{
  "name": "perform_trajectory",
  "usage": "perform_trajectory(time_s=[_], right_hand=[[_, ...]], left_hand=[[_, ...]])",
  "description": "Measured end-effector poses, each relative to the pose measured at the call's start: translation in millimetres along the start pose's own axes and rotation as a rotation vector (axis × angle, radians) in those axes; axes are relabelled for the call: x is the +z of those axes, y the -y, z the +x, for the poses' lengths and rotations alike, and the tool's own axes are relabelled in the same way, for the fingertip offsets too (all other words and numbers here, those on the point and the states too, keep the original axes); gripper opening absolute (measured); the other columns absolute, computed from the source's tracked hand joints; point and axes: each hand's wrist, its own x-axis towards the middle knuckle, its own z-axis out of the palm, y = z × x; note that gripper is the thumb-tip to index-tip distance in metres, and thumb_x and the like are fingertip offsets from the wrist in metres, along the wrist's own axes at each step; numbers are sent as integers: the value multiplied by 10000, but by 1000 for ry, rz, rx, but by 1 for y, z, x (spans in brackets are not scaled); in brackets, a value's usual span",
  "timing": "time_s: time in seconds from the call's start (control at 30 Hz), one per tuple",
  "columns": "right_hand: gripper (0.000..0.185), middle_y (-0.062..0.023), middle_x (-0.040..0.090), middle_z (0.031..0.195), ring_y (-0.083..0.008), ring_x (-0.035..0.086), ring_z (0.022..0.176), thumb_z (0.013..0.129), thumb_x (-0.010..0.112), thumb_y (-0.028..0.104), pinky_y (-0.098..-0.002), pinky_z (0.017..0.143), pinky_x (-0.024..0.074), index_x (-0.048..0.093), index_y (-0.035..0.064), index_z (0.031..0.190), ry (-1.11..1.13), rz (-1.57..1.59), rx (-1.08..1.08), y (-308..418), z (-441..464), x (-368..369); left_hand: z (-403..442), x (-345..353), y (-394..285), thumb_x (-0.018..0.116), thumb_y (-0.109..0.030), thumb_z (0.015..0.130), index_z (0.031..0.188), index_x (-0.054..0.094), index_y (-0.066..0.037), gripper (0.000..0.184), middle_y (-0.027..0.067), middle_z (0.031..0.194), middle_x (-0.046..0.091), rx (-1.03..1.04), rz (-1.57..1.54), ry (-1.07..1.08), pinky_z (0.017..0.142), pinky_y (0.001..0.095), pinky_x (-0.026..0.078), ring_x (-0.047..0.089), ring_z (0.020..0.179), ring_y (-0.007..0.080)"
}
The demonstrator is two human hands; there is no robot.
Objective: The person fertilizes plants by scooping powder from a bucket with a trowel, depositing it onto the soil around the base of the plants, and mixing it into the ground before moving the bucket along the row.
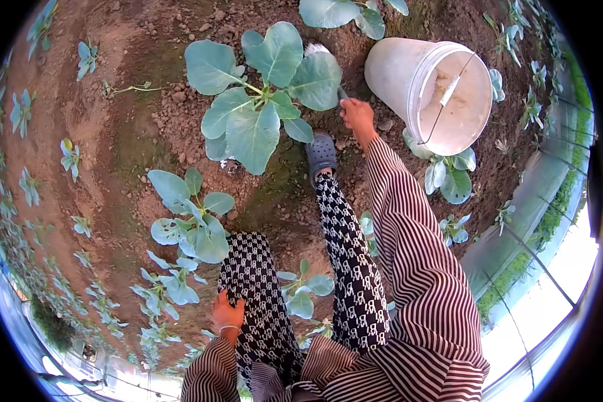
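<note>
My right hand [358, 118] is closed round the dark handle [342, 93] of a tool, beside a large broad-leaved plant [254, 130] that looks like a young cabbage. The plant's leaves hide most of the tool. A white patch [317, 49] shows past the upper right leaf; I cannot tell whether it is on the tool. Some white bits [229, 165] lie on the soil under the lower leaves. My left hand [228, 315] rests on my patterned trouser leg [251, 281], fingers laid against the cloth, holding nothing.
A white bucket [392, 70] with a wire handle lies tipped on the soil at the upper right, its mouth towards me. My grey clog [321, 155] stands close to the big plant. Smaller plants [197, 224] grow in rows. Clear sheeting [509, 254] edges the right side.
</note>
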Motion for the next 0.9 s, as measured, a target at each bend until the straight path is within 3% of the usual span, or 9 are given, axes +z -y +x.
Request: perform_trajectory(time_s=[0.23, 0.27, 0.37, 0.5, 0.57, 0.63, 0.7, 0.77, 0.9], right_hand=[[383, -103, 628, 733, -178, 581, 628, 887, 558, 296, -333, 611, 464, 619, 22, 1147, -261, -436, -390, -8, -29, -19], [357, -219, 634, 807, -384, 605, 774, 898, 515, 282, -435, 721, 463, 608, 35, 1137, -256, -455, -428, 10, -50, -17], [374, -238, 619, 896, -393, 602, 819, 909, 505, 292, -460, 735, 466, 568, 83, 1212, -352, -695, -730, 18, -29, -15], [448, -240, 546, 998, -419, 587, 881, 914, 486, 254, -476, 756, 473, 436, 212, 1357, -314, -981, -671, 106, 12, 28], [412, -272, 565, 1096, -442, 591, 921, 899, 495, 273, -518, 767, 483, 484, 169, 1298, -363, -1007, -784, 145, 55, 58], [367, -256, 639, 994, -427, 607, 921, 902, 476, 292, -524, 785, 486, 551, 77, 1190, -232, -1048, -774, 176, 93, 82], [373, -317, 614, 976, -426, 627, 911, 929, 386, 208, -497, 775, 508, 486, 24, 1238, -169, -1031, -616, 166, 113, 98], [427, -315, 571, 1042, -450, 614, 908, 929, 385, 174, -498, 766, 510, 383, 15, 1326, -146, -1131, -762, 125, 80, 89], [543, -325, 514, 1072, -459, 609, 900, 902, 414, 127, -508, 742, 506, 289, 127, 1431, 18, -1270, -642, 95, 44, 43]], left_hand=[[-3, 7, 0, 674, -327, 712, 1191, 522, -91, 554, 145, 1129, 595, -3, 0, -21, 855, 476, 473, 552, 1026, 371], [-2, 9, 3, 675, -328, 712, 1190, 522, -95, 553, 140, 1126, 596, -2, -5, -29, 852, 477, 474, 552, 1025, 368], [-3, 10, 6, 679, -337, 715, 1186, 526, -114, 544, 127, 1123, 596, -49, -30, -13, 850, 476, 468, 549, 1031, 368], [-7, 7, 8, 682, -327, 723, 1172, 542, -95, 525, 139, 1113, 598, -33, -112, -35, 872, 471, 450, 543, 1032, 372], [-9, 8, 9, 686, -310, 724, 1158, 555, -83, 507, 148, 1106, 600, -19, -172, -44, 879, 470, 448, 541, 1033, 371], [-6, 13, 8, 693, -276, 723, 1129, 575, -64, 473, 153, 1085, 607, -1, -180, -83, 886, 465, 447, 538, 1031, 369], [-9, 15, 9, 688, -263, 725, 1122, 578, -59, 460, 151, 1081, 610, 32, -193, -100, 886, 465, 448, 538, 1030, 368], [-14, 14, 7, 687, -273, 724, 1106, 581, -55, 453, 145, 1064, 614, 0, -177, -78, 880, 466, 451, 543, 1017, 364], [-3, 5, -3, 701, -281, 718, 1091, 588, -70, 444, 137, 1058, 616, -8, -160, -65, 874, 469, 454, 545, 1014, 360]])
